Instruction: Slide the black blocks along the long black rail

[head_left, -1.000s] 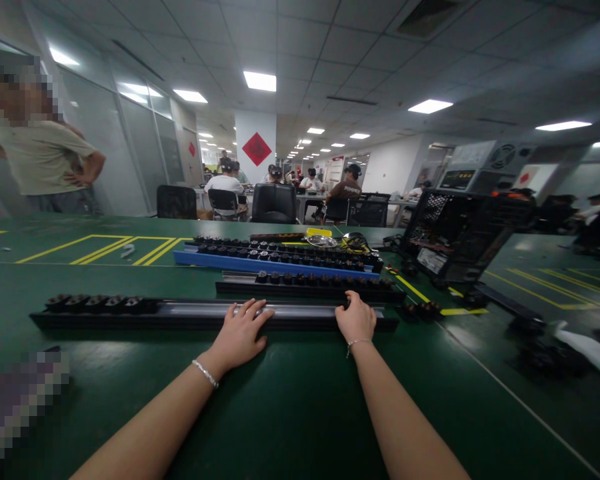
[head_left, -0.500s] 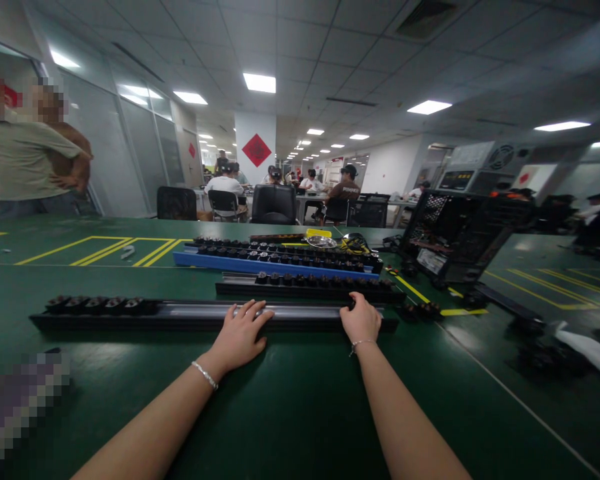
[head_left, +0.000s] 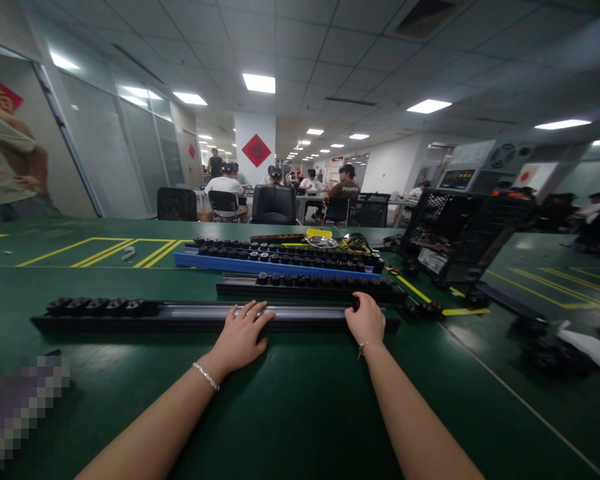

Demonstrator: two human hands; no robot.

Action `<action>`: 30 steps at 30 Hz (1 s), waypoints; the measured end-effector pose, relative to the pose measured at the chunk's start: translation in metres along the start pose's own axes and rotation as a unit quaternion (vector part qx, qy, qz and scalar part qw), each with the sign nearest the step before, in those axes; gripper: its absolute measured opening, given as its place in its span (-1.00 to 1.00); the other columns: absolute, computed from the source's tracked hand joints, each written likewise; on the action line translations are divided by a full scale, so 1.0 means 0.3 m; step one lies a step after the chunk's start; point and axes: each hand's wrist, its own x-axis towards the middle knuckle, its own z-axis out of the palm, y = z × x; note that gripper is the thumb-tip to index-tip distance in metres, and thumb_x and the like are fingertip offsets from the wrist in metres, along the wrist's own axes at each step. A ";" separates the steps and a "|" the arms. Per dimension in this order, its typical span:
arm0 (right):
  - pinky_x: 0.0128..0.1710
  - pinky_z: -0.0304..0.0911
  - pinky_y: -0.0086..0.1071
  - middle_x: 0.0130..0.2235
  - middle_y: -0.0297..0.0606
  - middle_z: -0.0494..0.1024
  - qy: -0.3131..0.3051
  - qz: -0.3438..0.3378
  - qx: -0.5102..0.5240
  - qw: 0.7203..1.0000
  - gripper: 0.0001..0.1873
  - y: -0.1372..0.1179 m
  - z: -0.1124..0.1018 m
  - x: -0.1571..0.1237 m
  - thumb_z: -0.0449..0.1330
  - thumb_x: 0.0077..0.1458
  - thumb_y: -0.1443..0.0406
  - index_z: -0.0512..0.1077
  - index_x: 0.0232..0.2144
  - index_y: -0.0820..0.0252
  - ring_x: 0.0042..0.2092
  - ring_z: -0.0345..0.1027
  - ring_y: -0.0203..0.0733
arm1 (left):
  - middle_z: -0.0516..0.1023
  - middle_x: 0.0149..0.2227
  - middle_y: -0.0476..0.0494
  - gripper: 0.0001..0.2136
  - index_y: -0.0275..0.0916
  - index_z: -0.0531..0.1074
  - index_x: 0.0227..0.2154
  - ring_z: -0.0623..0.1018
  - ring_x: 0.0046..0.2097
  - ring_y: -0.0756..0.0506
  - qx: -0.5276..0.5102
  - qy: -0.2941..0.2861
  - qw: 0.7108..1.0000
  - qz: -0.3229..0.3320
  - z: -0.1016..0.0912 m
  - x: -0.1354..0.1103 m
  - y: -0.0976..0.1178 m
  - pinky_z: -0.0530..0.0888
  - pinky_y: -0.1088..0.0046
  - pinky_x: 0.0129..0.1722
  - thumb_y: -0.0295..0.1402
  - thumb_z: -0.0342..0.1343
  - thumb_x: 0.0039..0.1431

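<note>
A long black rail (head_left: 190, 319) with a silver channel lies across the green table in front of me. Several small black knobs (head_left: 97, 306) sit in its left end. My left hand (head_left: 240, 337) rests flat on the rail's middle with the fingers spread. My right hand (head_left: 366, 320) lies on the rail near its right end, fingers curled over the far edge; what they hold, if anything, is hidden.
Behind lie a second black rail (head_left: 305, 285) and a blue-edged rail (head_left: 275, 259), both filled with knobs. A black open-frame case (head_left: 455, 233) stands at the right, loose black parts (head_left: 423, 309) beside it. A person (head_left: 5, 167) stands at far left; others sit at desks behind.
My right hand has slid a little to the right along the rail. The person at the far left has moved further left, partly out of view.
</note>
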 end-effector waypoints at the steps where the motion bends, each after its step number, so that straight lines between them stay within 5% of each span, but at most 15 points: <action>1: 0.04 0.09 -0.19 0.11 -0.20 0.32 0.003 0.000 0.000 1.000 -0.56 0.003 0.002 -0.001 0.03 -0.02 0.34 0.34 -0.03 0.11 0.08 0.19 -0.08 | 0.21 0.23 -0.13 -0.49 -0.01 0.23 0.10 0.15 0.24 -0.29 0.000 0.000 1.000 0.001 0.000 0.000 0.000 0.03 -0.09 0.17 -0.29 0.06 0.02; 19: 0.01 0.12 -0.23 0.11 -0.19 0.33 0.012 -0.008 0.020 1.000 -0.49 0.032 -0.009 0.007 0.01 -0.03 0.37 0.26 0.04 0.14 0.07 0.23 -0.11 | 0.20 0.23 -0.12 -0.50 0.00 0.24 0.09 0.15 0.25 -0.28 -0.002 0.003 1.000 0.000 0.002 -0.002 -0.003 0.05 -0.07 0.17 -0.27 0.07 0.02; 30: 0.12 -0.04 -0.20 0.03 -0.15 0.41 0.025 0.003 -0.015 1.000 -0.51 0.044 -0.006 0.014 0.02 -0.01 0.33 0.27 0.04 0.18 0.05 0.26 -0.10 | 0.20 0.23 -0.12 -0.51 -0.01 0.23 0.09 0.14 0.25 -0.28 0.004 0.005 1.000 0.004 0.003 -0.002 -0.005 0.05 -0.07 0.16 -0.28 0.06 0.03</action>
